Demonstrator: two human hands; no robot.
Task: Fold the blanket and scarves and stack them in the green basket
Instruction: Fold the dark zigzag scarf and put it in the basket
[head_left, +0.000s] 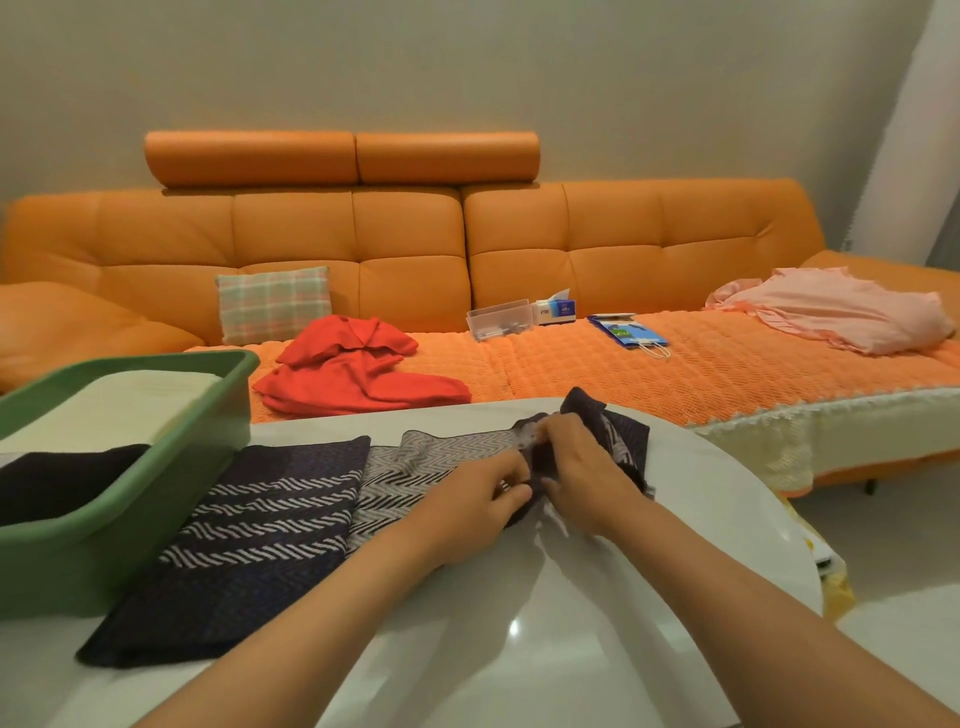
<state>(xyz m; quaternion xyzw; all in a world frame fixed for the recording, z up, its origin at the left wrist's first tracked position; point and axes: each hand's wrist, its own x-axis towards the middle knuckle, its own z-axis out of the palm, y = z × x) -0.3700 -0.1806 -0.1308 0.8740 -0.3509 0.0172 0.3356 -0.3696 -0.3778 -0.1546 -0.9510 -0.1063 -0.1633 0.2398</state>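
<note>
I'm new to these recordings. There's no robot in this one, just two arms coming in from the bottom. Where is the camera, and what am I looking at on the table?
The single picture comes from a wide-angle camera worn on a person's head, looking forward and down, so the arms are the wearer's own. The left hand and the right hand both grip the bunched end of a dark zigzag-patterned scarf, which lies stretched across the white table. At the left stands the green basket, already holding a cream folded cloth and a dark folded cloth. Behind the table is an orange sofa with a red cloth and a pink cloth lying loose on it.
</note>
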